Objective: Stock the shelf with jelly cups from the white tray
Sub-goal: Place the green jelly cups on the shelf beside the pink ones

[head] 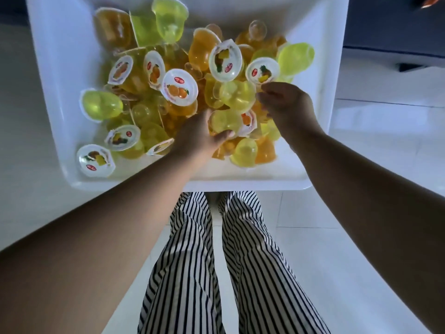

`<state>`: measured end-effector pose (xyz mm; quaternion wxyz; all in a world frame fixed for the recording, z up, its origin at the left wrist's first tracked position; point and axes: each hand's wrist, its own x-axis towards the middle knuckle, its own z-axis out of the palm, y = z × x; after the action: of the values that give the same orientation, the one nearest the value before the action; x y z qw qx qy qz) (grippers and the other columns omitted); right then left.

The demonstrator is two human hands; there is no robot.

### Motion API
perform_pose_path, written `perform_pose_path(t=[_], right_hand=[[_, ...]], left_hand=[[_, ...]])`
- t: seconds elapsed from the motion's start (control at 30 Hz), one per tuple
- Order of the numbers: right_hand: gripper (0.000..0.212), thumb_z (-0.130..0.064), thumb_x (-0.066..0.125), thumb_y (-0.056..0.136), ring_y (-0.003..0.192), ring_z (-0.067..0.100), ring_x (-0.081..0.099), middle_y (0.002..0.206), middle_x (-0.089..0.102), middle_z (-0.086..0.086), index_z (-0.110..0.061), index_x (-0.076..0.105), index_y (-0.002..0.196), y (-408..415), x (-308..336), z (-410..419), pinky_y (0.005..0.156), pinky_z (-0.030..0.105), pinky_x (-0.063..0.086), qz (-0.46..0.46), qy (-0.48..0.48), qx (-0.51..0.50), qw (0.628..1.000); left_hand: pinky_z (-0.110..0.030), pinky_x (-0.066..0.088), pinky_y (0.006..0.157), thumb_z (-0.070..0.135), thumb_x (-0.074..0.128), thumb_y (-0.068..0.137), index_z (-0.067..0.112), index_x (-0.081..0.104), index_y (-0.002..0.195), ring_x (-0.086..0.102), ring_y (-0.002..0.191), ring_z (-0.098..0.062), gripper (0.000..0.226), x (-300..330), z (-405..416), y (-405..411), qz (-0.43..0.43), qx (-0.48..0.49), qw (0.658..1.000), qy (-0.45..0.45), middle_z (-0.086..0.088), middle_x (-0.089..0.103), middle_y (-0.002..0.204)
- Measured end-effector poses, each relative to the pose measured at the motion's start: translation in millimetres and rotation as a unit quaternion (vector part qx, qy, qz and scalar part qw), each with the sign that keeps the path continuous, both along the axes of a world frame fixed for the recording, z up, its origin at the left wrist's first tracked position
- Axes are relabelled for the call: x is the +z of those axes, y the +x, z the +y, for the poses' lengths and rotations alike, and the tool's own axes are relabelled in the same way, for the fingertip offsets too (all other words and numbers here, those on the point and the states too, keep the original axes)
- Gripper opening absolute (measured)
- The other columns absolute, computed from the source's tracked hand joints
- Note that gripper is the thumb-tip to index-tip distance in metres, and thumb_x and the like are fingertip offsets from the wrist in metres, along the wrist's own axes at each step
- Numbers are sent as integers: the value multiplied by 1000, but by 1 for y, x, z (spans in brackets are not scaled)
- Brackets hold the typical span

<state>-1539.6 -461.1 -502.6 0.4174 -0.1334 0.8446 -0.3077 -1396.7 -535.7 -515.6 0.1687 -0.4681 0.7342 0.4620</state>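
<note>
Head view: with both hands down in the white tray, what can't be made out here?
- Shelf: not in the head view at all.
- Right hand: its curled fingers face away, so any hold is unclear.
- Cups beneath the left hand, which grips a yellow cup: covered.
- White tray: far rim cut off by the top edge.
- Lid print: too small and blurred.

Both forearms reach toward 12 o'clock; left hand (195,135) fingers curled gripping, right hand (284,102) fingertips pinched together.
</note>
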Motion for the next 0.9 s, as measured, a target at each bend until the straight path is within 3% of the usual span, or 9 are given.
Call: perform_pose_path(t=[0.07,0.2,0.3,0.37,0.43,0.53,0.63,0.77,0.9], right_hand=[[13,-19,60,88,76,13,62,80,64,-2,-15,66,99,-4,-2,2,81,32,52,-28,-12,-28,999],[11,-20,56,91,64,6,60,73,63,-6,-17,64,98,-7,0,5,61,17,50,-73,-24,-63,995],[10,-24,56,91,67,11,60,75,62,-2,-17,62,90,-6,3,7,64,19,51,-133,-5,-118,984],[16,-27,56,91,67,13,59,76,62,2,-14,59,82,-3,6,6,68,23,51,-198,24,-159,967],[22,-28,58,91,70,16,59,81,62,8,-8,57,83,2,9,-1,67,24,51,-279,45,-205,937],[26,-27,61,89,73,20,59,88,57,13,-3,51,93,13,12,-19,63,27,54,-373,38,-302,876],[38,-27,65,86,88,25,62,101,59,16,-6,48,113,25,6,-34,76,35,56,-421,19,-381,823],[33,-18,69,83,102,33,61,114,59,23,-10,46,106,31,5,-43,85,37,53,-438,-33,-477,761],[33,-8,65,85,106,33,59,120,57,21,-6,51,115,38,10,-39,76,36,52,-433,-46,-475,765]], left_hand=[[-29,38,96,37,64,83,11,42,134,48,123,-23,61,-5,0,-4,0,21,1000,8,-6,52,133],[-34,46,95,31,71,79,7,51,124,57,110,-21,55,-1,-1,0,53,71,995,43,-6,60,120],[-34,53,85,31,73,77,11,51,118,61,97,-19,51,19,-2,7,51,166,983,68,-3,60,109],[-27,56,73,22,69,81,12,49,108,64,80,-15,36,35,-2,12,60,279,948,145,-3,59,98],[-26,58,68,8,60,87,5,47,104,67,67,-16,21,48,-4,16,104,385,877,268,-10,60,93],[-30,59,67,1,61,80,0,40,123,70,73,-25,48,58,-8,30,170,454,787,381,-23,61,104],[-30,58,75,-3,63,70,1,40,131,67,88,-30,65,61,-11,41,204,429,765,434,-25,57,117],[-27,58,71,-7,56,71,0,52,116,66,86,-25,46,62,-13,44,227,432,742,460,-19,62,105],[-29,56,74,3,59,76,6,59,97,67,82,-23,20,66,-14,41,263,482,708,444,-12,65,96]])
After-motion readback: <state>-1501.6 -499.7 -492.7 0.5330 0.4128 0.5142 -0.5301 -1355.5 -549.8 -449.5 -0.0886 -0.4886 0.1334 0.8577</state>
